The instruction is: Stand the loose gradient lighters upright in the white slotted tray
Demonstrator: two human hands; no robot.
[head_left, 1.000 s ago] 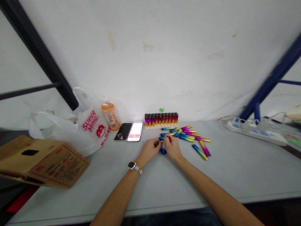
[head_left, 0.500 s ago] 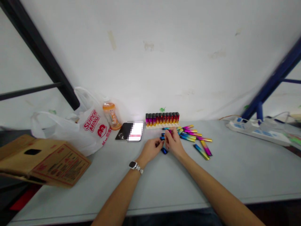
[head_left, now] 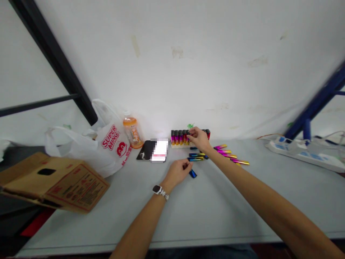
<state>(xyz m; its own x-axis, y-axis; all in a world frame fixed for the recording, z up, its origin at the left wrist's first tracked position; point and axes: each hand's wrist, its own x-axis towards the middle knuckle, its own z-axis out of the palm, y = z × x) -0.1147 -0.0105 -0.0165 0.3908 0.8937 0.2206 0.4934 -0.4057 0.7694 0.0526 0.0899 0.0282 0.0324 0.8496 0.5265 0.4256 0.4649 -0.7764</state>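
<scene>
Several lighters with black tops stand in rows in a pale tray [head_left: 176, 146] by the wall. My right hand [head_left: 198, 139] is over the middle of these lighters [head_left: 177, 137], its fingers closed at their tops; what it grips is too small to tell. In front, my left hand [head_left: 179, 172] rests near the table with fingertips pinched together around something I cannot make out. A dark blue piece [head_left: 193, 174] lies just right of its fingertips. Shiny coloured metallic cases [head_left: 198, 158] lie behind the left hand, and more [head_left: 241, 162] lie partly behind my right forearm.
Left of the tray are a black flat item [head_left: 145, 150] with a blurred bright area, an orange bottle [head_left: 133, 132], a white plastic bag [head_left: 107, 149] and an open cardboard box [head_left: 78, 187]. A white power strip [head_left: 304, 155] with cables lies at the right.
My right hand has moved up and away from my left hand, to the lighters in the tray. My left hand stays low in front of the cases. The view has shifted slightly.
</scene>
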